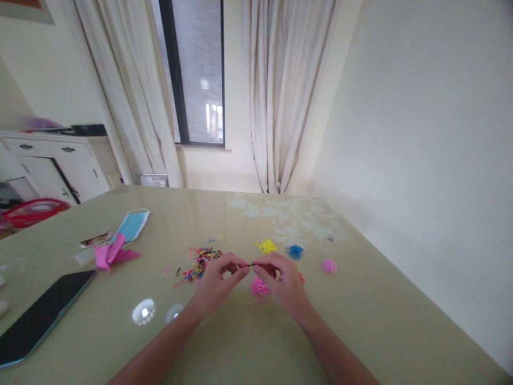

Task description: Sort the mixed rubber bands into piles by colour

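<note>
In the middle of the view my left hand [218, 280] and my right hand [285, 280] meet fingertip to fingertip. Each pinches one end of a small black rubber band [251, 265], mostly covered by the fingers. A mixed pile of coloured rubber bands [201, 263] lies just beyond and left of my left hand. Under my right hand is a pink pile [259, 287], partly hidden. Behind that hand are a yellow pile [266, 246] and a blue pile [295, 252]. Some orange-red bands [302, 277] peek out at its right side.
A round pink object [329, 266] and a small clear container [331, 235] stand to the right. Clear round pieces [143, 312] lie front left. Farther left are a black tablet-like slab [46, 310], pink folded material [114, 254] and a blue face mask [132, 225]. A wall borders the table's right.
</note>
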{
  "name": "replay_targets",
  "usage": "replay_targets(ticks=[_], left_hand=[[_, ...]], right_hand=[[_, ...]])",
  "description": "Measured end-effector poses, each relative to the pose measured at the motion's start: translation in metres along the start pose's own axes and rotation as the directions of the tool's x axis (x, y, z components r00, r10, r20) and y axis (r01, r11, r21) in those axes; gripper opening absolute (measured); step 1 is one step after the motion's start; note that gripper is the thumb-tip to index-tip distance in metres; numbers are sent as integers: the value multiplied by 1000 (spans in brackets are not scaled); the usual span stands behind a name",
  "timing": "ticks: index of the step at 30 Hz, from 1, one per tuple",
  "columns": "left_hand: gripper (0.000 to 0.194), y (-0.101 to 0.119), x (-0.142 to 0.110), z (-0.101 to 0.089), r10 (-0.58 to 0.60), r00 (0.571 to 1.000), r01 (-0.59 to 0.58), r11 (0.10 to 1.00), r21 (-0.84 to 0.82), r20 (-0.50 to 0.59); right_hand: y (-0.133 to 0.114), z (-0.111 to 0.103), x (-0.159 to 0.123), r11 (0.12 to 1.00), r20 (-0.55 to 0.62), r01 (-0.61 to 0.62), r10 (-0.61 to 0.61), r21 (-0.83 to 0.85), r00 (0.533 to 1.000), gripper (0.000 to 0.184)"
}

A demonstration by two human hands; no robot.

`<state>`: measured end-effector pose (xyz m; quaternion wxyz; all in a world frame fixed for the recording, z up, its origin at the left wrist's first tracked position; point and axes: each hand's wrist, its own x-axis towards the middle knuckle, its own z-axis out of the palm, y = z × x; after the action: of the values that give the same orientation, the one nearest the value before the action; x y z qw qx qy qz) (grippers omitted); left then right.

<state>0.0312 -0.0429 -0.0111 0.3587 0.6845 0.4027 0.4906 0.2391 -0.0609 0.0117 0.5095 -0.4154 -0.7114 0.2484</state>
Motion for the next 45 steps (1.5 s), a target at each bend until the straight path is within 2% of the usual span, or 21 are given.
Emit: replay_targets(ticks=[21,45], left_hand=[[22,7,-1,3,-6,1000,6,1000,18,11],[26,9,-1,3,-3,1000,3,1000,24,6]], right_hand=[[2,-2,0,1000,-2,-13,13,-2,1000,9],[-1,-6,0,1000,23,9,-9,1,1000,14]])
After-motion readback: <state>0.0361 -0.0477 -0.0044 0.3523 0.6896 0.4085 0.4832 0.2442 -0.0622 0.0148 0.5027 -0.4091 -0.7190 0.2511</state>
